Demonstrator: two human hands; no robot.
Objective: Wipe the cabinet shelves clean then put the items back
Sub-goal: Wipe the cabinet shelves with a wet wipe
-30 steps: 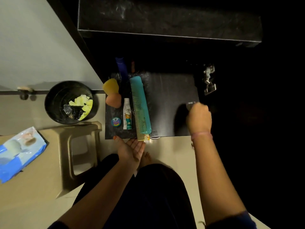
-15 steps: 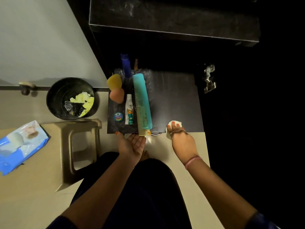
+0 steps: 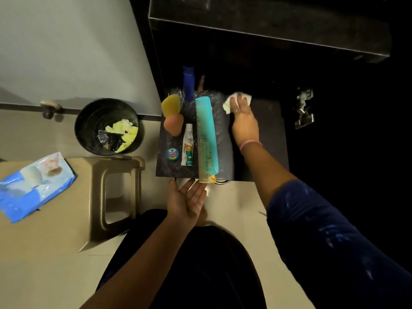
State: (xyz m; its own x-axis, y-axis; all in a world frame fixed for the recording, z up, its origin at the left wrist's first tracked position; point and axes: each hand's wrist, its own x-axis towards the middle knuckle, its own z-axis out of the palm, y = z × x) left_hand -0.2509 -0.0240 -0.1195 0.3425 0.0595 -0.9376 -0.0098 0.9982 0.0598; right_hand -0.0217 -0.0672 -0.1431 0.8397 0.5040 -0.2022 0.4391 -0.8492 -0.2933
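Observation:
A dark cabinet shelf (image 3: 270,139) lies below me. My right hand (image 3: 244,121) presses a white wipe (image 3: 229,103) flat onto the shelf's far part, fingers stretched out. On the shelf's left side lie a teal comb (image 3: 206,134), a small white tube (image 3: 188,144), a round blue tin (image 3: 172,154), a yellow sponge (image 3: 170,105), a peach sponge (image 3: 174,124) and an upright blue bottle (image 3: 188,82). My left hand (image 3: 187,202) hovers palm up just below the shelf's front edge, under the comb's end, holding nothing.
A black bin (image 3: 107,126) with yellow and dark scraps stands left of the shelf. A beige plastic stool (image 3: 116,192) is beside it, and a blue pack of wipes (image 3: 33,186) lies at the far left. A metal hinge (image 3: 304,110) sits at the right.
My right hand with the wipe swept from the shelf's right side to its front edge, and now sits at the far part beside the comb. The left hand stayed put.

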